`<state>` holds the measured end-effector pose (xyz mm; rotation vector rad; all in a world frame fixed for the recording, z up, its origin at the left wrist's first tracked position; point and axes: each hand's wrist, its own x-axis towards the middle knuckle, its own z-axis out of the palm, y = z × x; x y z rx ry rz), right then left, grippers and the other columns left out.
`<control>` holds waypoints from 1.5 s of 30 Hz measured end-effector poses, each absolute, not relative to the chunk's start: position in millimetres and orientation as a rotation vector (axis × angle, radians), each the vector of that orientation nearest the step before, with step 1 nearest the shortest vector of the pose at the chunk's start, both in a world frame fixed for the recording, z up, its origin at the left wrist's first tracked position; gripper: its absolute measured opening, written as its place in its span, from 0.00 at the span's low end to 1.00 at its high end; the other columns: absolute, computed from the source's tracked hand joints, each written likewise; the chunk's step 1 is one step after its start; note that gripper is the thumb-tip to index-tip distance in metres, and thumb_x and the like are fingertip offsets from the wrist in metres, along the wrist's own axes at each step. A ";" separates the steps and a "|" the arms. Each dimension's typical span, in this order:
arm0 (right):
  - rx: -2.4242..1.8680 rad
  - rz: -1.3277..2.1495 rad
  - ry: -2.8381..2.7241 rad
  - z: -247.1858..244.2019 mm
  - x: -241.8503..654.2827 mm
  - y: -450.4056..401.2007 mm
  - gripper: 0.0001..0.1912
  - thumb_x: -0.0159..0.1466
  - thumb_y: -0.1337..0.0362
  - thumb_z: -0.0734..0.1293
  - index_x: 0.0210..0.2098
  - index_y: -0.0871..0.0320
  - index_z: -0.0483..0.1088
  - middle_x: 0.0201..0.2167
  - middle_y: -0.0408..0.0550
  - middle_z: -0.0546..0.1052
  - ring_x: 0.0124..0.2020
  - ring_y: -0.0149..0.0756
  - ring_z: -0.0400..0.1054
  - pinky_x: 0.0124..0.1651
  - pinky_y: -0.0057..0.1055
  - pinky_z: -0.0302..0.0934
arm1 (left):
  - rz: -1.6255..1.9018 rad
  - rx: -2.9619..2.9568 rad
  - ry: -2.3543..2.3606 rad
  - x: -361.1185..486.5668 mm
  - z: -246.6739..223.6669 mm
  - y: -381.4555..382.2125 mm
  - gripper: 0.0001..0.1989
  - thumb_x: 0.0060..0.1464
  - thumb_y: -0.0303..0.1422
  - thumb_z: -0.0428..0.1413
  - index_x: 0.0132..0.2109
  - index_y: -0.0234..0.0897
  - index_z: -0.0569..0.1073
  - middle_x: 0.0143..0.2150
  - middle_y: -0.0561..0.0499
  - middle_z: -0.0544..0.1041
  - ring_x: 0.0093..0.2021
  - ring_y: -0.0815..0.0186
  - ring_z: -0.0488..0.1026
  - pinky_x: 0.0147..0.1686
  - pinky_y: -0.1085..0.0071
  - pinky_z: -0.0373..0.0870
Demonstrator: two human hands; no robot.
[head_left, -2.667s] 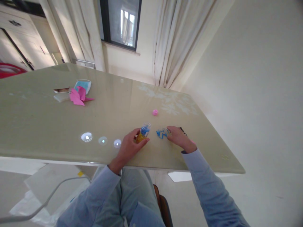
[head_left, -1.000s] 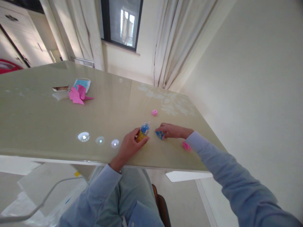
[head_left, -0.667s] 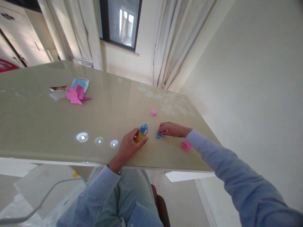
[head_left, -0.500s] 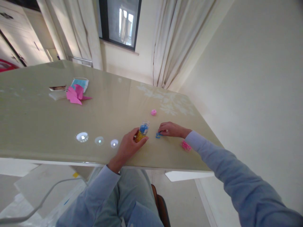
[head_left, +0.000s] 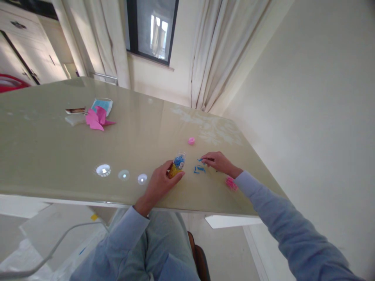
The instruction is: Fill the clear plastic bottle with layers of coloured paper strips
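Observation:
My left hand is wrapped round a small clear bottle, which leans slightly to the right with its open mouth up. Blue bits fill its upper part and yellow bits its lower part. To its right, my right hand is closed in a pinch just above the table, with a thin blue piece at its fingertips. Several small blue pieces lie loose below those fingers; their exact kind is too small to make out. A pink round cap lies beyond the bottle.
A pink stringy bundle lies beside my right wrist. Farther left on the glossy table are a pink folded paper shape, a blue face mask and a narrow card. The wall stands close on the right.
My right hand has lifted up and slightly right from the loose blue pieces, a blue piece now showing at its fingertips. More blue pieces are uncovered. The left hand keeps holding the bottle.

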<state>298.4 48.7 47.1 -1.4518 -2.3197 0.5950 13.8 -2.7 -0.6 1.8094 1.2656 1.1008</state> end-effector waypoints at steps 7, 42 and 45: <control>-1.505 0.928 -1.951 50.6 285.2 33.7 0.16 0.61 0.53 0.66 0.34 0.61 0.75 0.21 0.43 0.74 0.24 0.31 0.67 0.31 0.27 0.61 | 1.229 1.943 1.252 14.3 -13.3 0.2 0.20 0.54 0.41 0.62 0.52 0.38 0.75 0.49 0.44 0.81 0.48 0.56 0.77 0.50 0.61 0.72; -1.246 0.770 -1.885 79.7 233.6 18.6 0.12 0.56 0.54 0.76 0.31 0.57 0.82 0.31 0.47 0.73 0.30 0.32 0.67 0.32 0.29 0.59 | 1.264 2.252 1.279 20.3 -20.0 5.1 0.20 0.55 0.34 0.63 0.55 0.38 0.75 0.47 0.44 0.80 0.46 0.56 0.76 0.47 0.60 0.74; -1.304 0.835 -1.968 86.1 237.9 25.9 0.12 0.52 0.55 0.78 0.28 0.58 0.81 0.28 0.45 0.72 0.27 0.29 0.63 0.29 0.27 0.56 | 1.258 2.278 1.263 19.6 -19.5 4.7 0.20 0.54 0.34 0.63 0.55 0.39 0.75 0.47 0.44 0.80 0.46 0.56 0.76 0.48 0.60 0.73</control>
